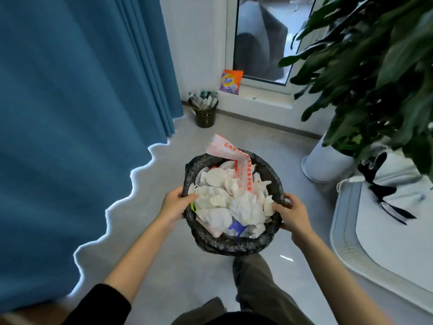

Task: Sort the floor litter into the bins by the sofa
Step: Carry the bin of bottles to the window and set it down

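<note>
A round bin lined with a black bag (225, 242) is held in front of me above the grey floor. It is heaped with crumpled white tissues (243, 209), paper discs and a pink-and-white printed wrapper (227, 148) that sticks out at the far rim. My left hand (174, 205) grips the bin's left rim, thumb over the edge. My right hand (291, 214) grips the right rim, fingers curled onto the bag. A second, small dark mesh bin (205, 114) stuffed with bottles stands on the floor by the far wall.
A blue curtain (70, 113) hangs along the left. An orange Tide bag (230, 82) leans on the sill of a glass door. A large plant in a white pot (325, 165) stands at the right, beside a pale sofa edge (346, 231) with a black ribbon.
</note>
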A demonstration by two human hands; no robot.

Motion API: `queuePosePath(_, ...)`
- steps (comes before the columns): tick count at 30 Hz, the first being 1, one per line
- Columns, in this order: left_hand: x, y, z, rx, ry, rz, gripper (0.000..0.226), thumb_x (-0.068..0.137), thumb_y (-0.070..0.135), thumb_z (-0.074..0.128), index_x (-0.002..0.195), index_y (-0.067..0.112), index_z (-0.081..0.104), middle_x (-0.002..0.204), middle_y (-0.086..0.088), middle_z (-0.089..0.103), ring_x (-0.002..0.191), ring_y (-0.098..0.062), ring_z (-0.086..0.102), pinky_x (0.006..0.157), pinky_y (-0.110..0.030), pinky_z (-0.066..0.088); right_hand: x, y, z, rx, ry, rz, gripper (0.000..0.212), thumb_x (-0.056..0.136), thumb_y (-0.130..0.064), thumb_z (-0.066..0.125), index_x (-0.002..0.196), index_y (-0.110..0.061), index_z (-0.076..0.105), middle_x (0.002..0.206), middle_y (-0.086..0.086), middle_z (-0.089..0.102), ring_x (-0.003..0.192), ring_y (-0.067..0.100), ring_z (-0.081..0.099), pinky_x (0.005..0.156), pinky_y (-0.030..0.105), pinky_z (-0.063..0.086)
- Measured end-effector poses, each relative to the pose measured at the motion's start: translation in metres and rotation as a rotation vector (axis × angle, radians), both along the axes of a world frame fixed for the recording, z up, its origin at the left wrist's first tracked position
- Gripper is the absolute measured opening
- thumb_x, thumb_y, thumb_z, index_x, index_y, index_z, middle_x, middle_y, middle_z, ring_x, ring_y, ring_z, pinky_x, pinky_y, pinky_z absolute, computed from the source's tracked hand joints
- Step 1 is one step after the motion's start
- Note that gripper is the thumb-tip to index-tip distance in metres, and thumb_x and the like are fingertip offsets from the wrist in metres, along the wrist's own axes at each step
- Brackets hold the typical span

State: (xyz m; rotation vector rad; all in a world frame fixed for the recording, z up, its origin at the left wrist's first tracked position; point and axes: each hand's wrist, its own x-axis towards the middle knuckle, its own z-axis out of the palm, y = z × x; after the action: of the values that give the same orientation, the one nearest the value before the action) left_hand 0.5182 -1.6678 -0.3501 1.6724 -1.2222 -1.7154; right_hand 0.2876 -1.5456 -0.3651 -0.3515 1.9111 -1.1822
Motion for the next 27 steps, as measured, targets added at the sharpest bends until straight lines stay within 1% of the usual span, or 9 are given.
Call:
queuePosePath(4, -0.053, -0.080, -0.011, 0.001, -0.012, 0.037, 0.013, 0.087, 0.006, 0.061, 0.095, 0.017, 0.063, 0.082, 0.002, 0.064, 0.075, -0.014, 0.059, 0.061, -0.025, 0.049, -0.056, -0.090, -0.007, 0.008, -0.029, 0.036, 0.022, 0.090, 0.000, 0.053, 0.105, -0.016, 0.053, 0.083, 0.004, 0.059, 0.073, 0.022, 0.056, 0.081, 0.051, 0.052)
queuePosePath(6, -0.074, -0.110, -0.008, 0.017, -0.005, 0.068, 0.016, 0.087, 0.007, 0.061, 0.101, 0.015, 0.063, 0.086, 0.000, 0.064, 0.080, -0.017, 0.059, 0.063, -0.026, 0.049, -0.078, -0.127, -0.003, 0.009, -0.042, 0.070, 0.022, 0.090, 0.000, 0.052, 0.106, -0.016, 0.052, 0.082, 0.004, 0.058, 0.072, 0.021, 0.056, 0.083, 0.051, 0.052)
queuePosePath(11, -0.123, -0.199, -0.002, 0.034, 0.016, 0.125, 0.020, 0.087, 0.010, 0.062, 0.106, 0.016, 0.063, 0.097, -0.003, 0.065, 0.085, -0.017, 0.060, 0.066, -0.027, 0.050, -0.138, -0.236, 0.005, 0.030, -0.057, 0.139, 0.024, 0.091, -0.001, 0.051, 0.112, -0.014, 0.051, 0.084, 0.003, 0.058, 0.071, 0.015, 0.057, 0.070, 0.040, 0.053)
queuePosePath(14, -0.146, -0.255, -0.005, 0.046, 0.022, 0.164, 0.024, 0.087, 0.011, 0.062, 0.111, 0.015, 0.062, 0.101, -0.005, 0.065, 0.090, -0.019, 0.060, 0.068, -0.028, 0.050, -0.166, -0.298, 0.003, 0.061, -0.088, 0.159, 0.026, 0.091, -0.002, 0.052, 0.113, -0.015, 0.051, 0.088, 0.005, 0.060, 0.074, 0.016, 0.059, 0.074, 0.044, 0.054)
queuePosePath(16, -0.157, -0.283, -0.007, 0.064, 0.036, 0.164, 0.025, 0.087, 0.011, 0.062, 0.112, 0.014, 0.062, 0.101, -0.005, 0.066, 0.088, -0.018, 0.061, 0.068, -0.028, 0.050, -0.178, -0.328, 0.001, 0.077, -0.106, 0.155, 0.027, 0.090, -0.002, 0.053, 0.114, -0.015, 0.052, 0.095, 0.009, 0.061, 0.076, 0.018, 0.060, 0.071, 0.042, 0.054)
queuePosePath(19, -0.178, -0.350, -0.019, 0.094, 0.044, 0.160, 0.027, 0.087, 0.014, 0.062, 0.114, 0.014, 0.062, 0.105, -0.006, 0.067, 0.090, -0.018, 0.061, 0.069, -0.027, 0.050, -0.199, -0.389, -0.010, 0.083, -0.122, 0.131, 0.026, 0.090, -0.002, 0.054, 0.113, -0.014, 0.052, 0.094, 0.008, 0.062, 0.076, 0.017, 0.059, 0.063, 0.035, 0.053)
queuePosePath(22, -0.201, -0.420, -0.032, 0.110, 0.058, 0.137, 0.025, 0.088, 0.013, 0.060, 0.113, 0.018, 0.061, 0.101, -0.001, 0.066, 0.088, -0.013, 0.060, 0.067, -0.026, 0.050, -0.214, -0.449, -0.022, 0.097, -0.129, 0.075, 0.024, 0.090, -0.003, 0.055, 0.112, -0.013, 0.051, 0.089, 0.005, 0.062, 0.075, 0.017, 0.059, 0.060, 0.033, 0.052)
queuePosePath(25, -0.225, -0.507, -0.044, 0.143, 0.075, 0.073, 0.027, 0.088, 0.011, 0.059, 0.113, 0.019, 0.062, 0.102, -0.001, 0.067, 0.089, -0.013, 0.061, 0.075, -0.029, 0.052, -0.231, -0.515, -0.035, 0.123, -0.152, -0.009, 0.026, 0.090, -0.002, 0.055, 0.114, -0.011, 0.051, 0.085, 0.005, 0.062, 0.073, 0.018, 0.058, 0.062, 0.034, 0.050)
queuePosePath(27, -0.239, -0.553, -0.046, 0.156, 0.073, 0.026, 0.033, 0.088, 0.010, 0.060, 0.120, 0.015, 0.061, 0.107, -0.002, 0.066, 0.094, -0.015, 0.061, 0.081, -0.030, 0.050, -0.241, -0.548, -0.036, 0.146, -0.159, -0.057, 0.029, 0.090, -0.002, 0.057, 0.116, -0.011, 0.050, 0.089, 0.006, 0.062, 0.078, 0.020, 0.059, 0.062, 0.034, 0.051)
